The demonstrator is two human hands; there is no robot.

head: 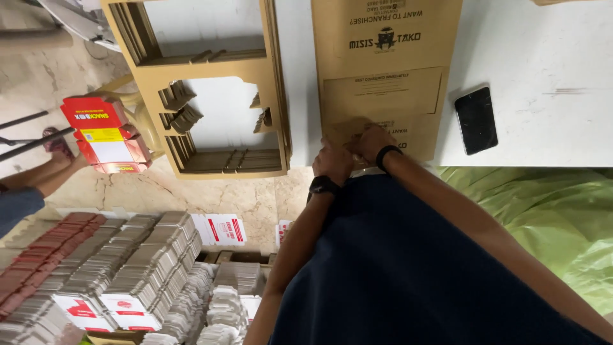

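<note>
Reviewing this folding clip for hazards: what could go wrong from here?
1. Both hands, left hand and right hand, press the flat brown cardboard sheet at the white table's edge; it could slip or crease crookedly.
2. The black phone lies close to the sheet; a shifted sheet might push it toward the edge.

A black phone (476, 120) lies on the white table (543, 64); flat cartons (128, 268) stacked on the floor.

Both hands, left hand (332, 160) and right hand (373, 142), pressing flat brown cardboard sheet (383, 70) on white table (543, 57), black phone (476, 120) nearby
</note>
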